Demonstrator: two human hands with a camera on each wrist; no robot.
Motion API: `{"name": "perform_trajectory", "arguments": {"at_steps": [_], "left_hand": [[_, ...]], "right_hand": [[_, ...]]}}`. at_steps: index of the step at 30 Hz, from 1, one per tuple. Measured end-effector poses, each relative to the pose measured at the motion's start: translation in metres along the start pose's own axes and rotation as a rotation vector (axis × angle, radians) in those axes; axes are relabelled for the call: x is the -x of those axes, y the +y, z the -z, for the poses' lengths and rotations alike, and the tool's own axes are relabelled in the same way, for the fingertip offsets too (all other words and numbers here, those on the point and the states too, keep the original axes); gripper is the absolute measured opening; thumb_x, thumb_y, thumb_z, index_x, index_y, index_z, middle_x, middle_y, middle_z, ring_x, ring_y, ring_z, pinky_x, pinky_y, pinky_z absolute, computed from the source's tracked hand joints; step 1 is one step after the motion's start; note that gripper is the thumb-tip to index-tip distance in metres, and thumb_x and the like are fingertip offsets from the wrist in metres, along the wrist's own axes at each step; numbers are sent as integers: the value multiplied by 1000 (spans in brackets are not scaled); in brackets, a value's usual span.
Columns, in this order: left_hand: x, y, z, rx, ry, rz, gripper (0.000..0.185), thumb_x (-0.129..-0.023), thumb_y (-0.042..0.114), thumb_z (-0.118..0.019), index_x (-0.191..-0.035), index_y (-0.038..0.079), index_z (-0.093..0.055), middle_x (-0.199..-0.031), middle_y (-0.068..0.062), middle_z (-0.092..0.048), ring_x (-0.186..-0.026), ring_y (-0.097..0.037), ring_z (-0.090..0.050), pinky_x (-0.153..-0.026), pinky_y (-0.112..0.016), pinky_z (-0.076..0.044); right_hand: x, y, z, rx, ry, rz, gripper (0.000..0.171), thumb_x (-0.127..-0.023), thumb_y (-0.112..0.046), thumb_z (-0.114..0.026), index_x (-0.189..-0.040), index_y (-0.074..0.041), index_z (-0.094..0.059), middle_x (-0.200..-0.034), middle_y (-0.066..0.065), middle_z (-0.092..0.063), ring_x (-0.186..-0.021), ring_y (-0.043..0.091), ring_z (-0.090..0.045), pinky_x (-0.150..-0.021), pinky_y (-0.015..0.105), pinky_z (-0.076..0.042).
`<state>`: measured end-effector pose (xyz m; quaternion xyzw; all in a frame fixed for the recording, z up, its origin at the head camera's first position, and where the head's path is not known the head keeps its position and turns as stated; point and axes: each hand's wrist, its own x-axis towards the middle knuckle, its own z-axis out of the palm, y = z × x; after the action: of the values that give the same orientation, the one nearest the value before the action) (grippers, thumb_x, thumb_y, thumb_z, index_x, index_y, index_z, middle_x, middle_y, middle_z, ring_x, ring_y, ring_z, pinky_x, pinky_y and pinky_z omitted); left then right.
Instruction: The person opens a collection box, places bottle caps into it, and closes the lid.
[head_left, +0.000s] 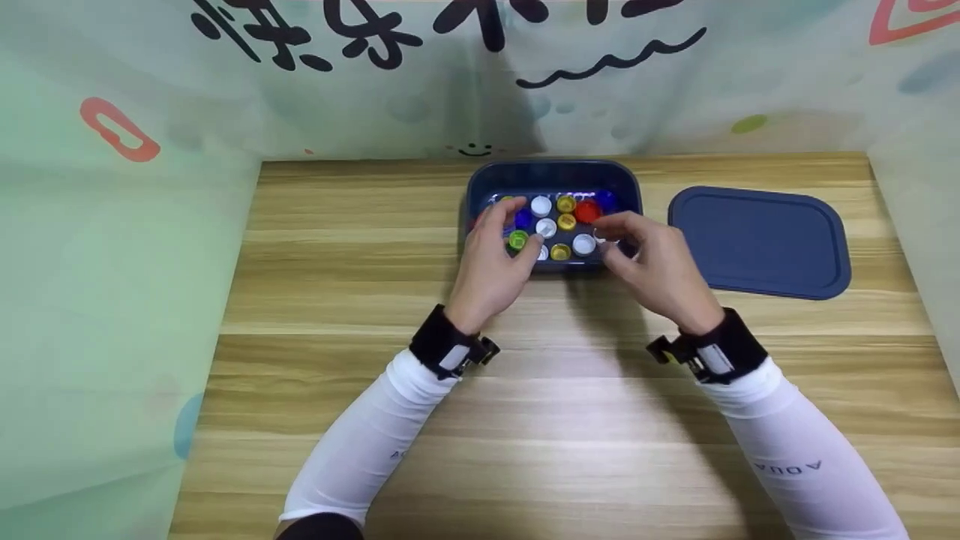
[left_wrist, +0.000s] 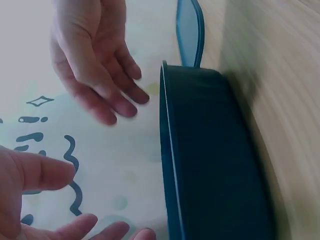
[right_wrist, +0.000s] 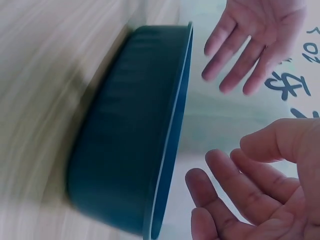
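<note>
A dark blue plastic tub (head_left: 553,174) is seen near the far edge of the wooden surface (head_left: 360,247), about midway along it, and it is filled with loose bottle caps (head_left: 555,225) in white, yellow, blue, red and green. The left hand (head_left: 496,259) is held over the tub's near left part and the right hand (head_left: 651,259) over its near right part; in both wrist views the fingers are shown straight and spread, gripping nothing, and whether any fingertip touches the rim or a cap cannot be told. The matching flat lid (head_left: 759,241) is laid apart from the tub toward the right edge of the surface. The tub is judged stiff, smooth-walled and fairly light even when loaded, so it is best taken by its two short sides or under the rolled rim, with both hands kept level, since the caps would slide and spill if it were tipped. The caps themselves are judged hard, light and a little slippery, best pinched one at a time across the ribbed side.
</note>
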<state>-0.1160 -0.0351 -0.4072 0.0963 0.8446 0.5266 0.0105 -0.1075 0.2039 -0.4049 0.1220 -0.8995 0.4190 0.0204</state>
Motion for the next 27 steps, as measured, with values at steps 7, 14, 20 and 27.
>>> {"name": "perform_trajectory", "arguments": {"at_steps": [7,14,20,27], "left_hand": [[9,-5,11,-62,32,-111,54,-101,19,-71,-149,1,-54,-147,-11,-55,-136,-22,-53,-116,-28,-38],[19,-20,32,-263,33,-139,64,-99,31,-73,-154,6,-52,-158,-16,-46,-144,-27,-45,-121,-40,-35],[26,-43,56,-494,18,-133,80,-97,46,-74,-160,6,-44,-167,-23,-33,-156,-39,-25,-127,-58,-18],[35,-71,74,-687,22,-131,89,-94,61,-72,-160,9,-45,-170,-26,-23,-157,-50,-14,-125,-68,-12]], "right_hand": [[16,11,25,35,67,-12,22,-102,-9,-68,-122,-5,-75,-113,7,-77,-104,18,-68,-91,28,-48],[33,36,54,77,117,-84,24,-103,-16,-70,-124,-5,-75,-113,10,-76,-97,9,-63,-87,19,-46],[50,65,81,138,145,-198,30,-104,-24,-68,-128,-5,-73,-119,13,-74,-96,1,-58,-82,19,-44],[63,110,114,219,179,-338,41,-106,-29,-63,-135,-1,-68,-129,22,-67,-100,18,-59,-79,22,-40]]}}
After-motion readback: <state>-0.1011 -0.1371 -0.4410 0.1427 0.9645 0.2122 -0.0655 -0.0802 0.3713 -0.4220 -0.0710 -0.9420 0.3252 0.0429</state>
